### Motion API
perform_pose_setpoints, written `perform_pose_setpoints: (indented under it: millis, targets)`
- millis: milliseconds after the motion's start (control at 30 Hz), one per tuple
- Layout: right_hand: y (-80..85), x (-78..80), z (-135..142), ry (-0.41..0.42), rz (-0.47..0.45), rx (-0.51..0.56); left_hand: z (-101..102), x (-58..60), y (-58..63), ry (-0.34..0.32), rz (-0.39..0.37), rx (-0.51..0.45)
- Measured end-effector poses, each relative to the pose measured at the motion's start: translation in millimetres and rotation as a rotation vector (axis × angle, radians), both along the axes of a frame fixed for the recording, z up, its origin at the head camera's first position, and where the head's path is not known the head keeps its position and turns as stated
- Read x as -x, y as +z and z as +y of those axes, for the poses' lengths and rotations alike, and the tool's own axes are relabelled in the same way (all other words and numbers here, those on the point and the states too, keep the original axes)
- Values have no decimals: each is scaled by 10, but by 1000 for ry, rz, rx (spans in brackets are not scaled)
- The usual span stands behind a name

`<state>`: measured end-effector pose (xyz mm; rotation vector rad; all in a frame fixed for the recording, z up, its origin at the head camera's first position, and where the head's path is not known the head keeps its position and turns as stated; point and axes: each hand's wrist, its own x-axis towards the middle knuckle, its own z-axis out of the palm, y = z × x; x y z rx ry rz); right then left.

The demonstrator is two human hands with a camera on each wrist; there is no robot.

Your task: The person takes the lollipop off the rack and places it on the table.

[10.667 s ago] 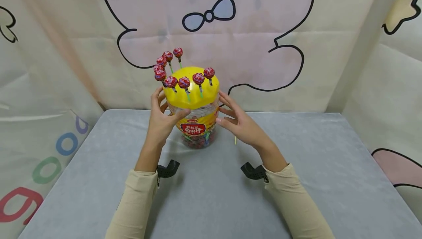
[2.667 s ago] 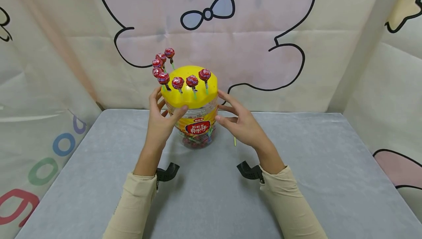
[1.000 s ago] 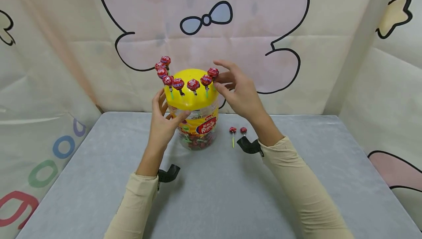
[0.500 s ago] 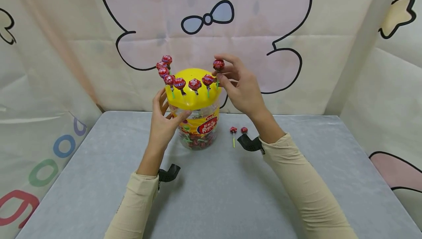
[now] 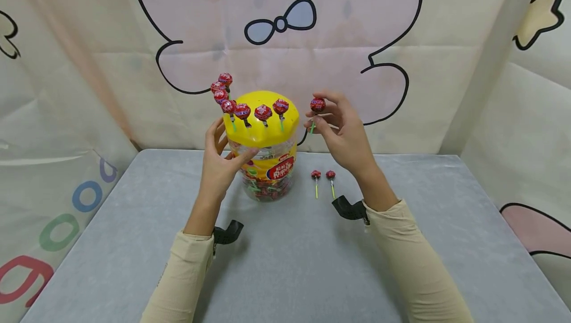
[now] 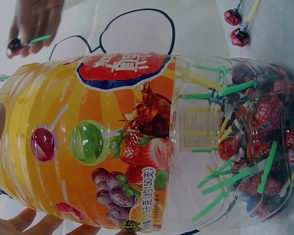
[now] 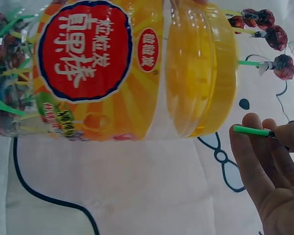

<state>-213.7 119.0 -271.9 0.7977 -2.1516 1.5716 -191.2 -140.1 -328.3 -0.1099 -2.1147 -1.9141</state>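
Note:
A clear plastic candy jar [image 5: 267, 184] with a yellow-orange fruit label stands upright on the table, loose lollipops showing in its lower part. Several red-wrapped lollipops stick up by their sticks around the rim of its domed yellow lid [image 5: 258, 137]. My left hand [image 5: 219, 164] grips the jar's left side just under the lid, thumb at the front. To the right of the lid, my right hand [image 5: 341, 127] pinches a lollipop [image 5: 317, 105], red head up; its short green stick [image 7: 251, 130] shows in the right wrist view.
Two lollipops lie side by side on the grey table [image 5: 276, 263] right of the jar, a left one [image 5: 315, 174] and a right one [image 5: 330, 175]. Behind the table hangs a pale printed backdrop [image 5: 334, 65].
My right hand has left the jar's side, pulled the right-hand lollipop from the lid and carried it to the right. Earlier the jar also turned, its red label shifting right. My left hand stays on it.

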Motion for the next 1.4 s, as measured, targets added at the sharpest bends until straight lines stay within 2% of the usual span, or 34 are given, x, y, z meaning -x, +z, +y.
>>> perform_pose_setpoints:
  millis: [367,800,1067,1233,1400]
  targets:
    - [-259,-81,180,11,-58,65,-6,33,-17,7,20,0]
    - [-488,-139,373,-3,-133,61,-3,39,-29,19,31,-1]
    - [-492,-95,451,-11,-125,48,12,56,-4,15,47,2]
    - [-494,-91,452,-5,-131,51,-5,36,-18,36,28,3]
    - [-517,-97,450,-8,-146,56,-4,25,-26,30,20,11]
